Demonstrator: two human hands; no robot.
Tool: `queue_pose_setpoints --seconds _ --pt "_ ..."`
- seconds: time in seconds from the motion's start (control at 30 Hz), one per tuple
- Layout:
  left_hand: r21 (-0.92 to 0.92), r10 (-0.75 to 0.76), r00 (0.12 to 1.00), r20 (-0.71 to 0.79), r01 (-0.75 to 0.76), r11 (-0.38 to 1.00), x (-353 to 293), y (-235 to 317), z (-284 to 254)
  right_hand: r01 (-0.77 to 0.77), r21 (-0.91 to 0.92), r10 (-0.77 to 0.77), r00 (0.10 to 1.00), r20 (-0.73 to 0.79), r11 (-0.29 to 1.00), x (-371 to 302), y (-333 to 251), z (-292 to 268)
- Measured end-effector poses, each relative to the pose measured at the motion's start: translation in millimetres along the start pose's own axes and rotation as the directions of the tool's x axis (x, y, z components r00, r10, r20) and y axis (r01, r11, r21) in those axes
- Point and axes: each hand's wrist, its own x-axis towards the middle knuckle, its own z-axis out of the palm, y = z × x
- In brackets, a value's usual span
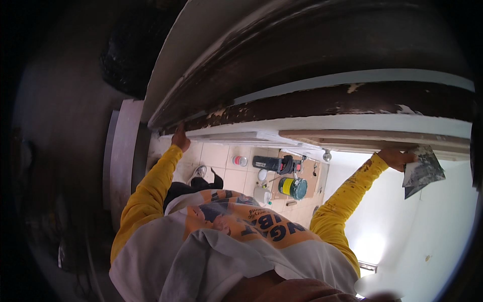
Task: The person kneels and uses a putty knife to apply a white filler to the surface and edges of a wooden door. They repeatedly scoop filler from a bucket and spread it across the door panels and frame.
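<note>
My left hand point(181, 139) is at the far left end of a dark brown wooden edge point(302, 104), its fingers closed over the lower side and partly hidden. The brown coat on that edge is chipped, with pale patches. Out to the right, my right hand point(396, 159) is closed round a putty knife point(424, 170). Its wide grey blade is smeared with white and dark filler, and its handle is hidden in my palm. A second blade seems to overlap it. The knife is just below the edge's right part, apart from it.
Below the edge is white panelling with a round knob point(327, 156). On the tiled floor point(209, 153) are a green bucket with a yellow band point(292, 188), a black tool case point(266, 163), a small tin point(240, 161) and a white container point(262, 195). A white wall point(427, 221) rises at right.
</note>
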Motion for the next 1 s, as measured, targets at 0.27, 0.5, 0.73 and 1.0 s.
queue_pose_setpoints --seconds 0.27,0.5,0.73,1.0 --pt "-0.067 0.043 0.996 -0.072 -0.048 0.997 -2.6 -2.4 6.8 0.176 -0.167 -0.182 0.983 -0.022 0.97 11.2 28.0 -8.5" --pt "-0.14 0.515 0.801 -0.306 -0.573 0.808 -84.0 172.4 -75.1 0.191 -0.021 -0.191 0.982 -0.012 0.981 11.5 36.6 -10.9" --pt "-0.277 0.542 0.778 -0.317 -0.622 0.732 -120.9 262.1 -104.1 0.05 0.099 -0.051 0.999 0.009 0.994 7.7 3.4 -2.8" --pt "-0.293 0.565 0.74 -0.365 -0.667 0.685 -121.2 270.9 -116.2 -0.012 0.071 0.011 1.0 0.014 0.997 9.3 26.9 -14.7"
